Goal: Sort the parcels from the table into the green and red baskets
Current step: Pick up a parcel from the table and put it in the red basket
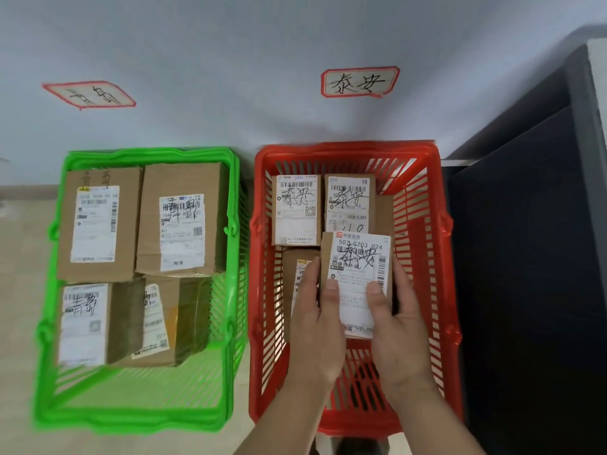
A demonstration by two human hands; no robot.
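My left hand and my right hand together grip a small cardboard parcel with a white shipping label. They hold it low inside the red basket, above its near half. Two labelled parcels lie side by side at the far end of that basket, and a third is partly hidden behind my left hand. On the left, the green basket holds several brown parcels with labels facing up.
Both baskets stand on the floor against a pale wall. A red-bordered handwritten sign hangs above the red basket and another sign above the green one. A dark cabinet stands right beside the red basket.
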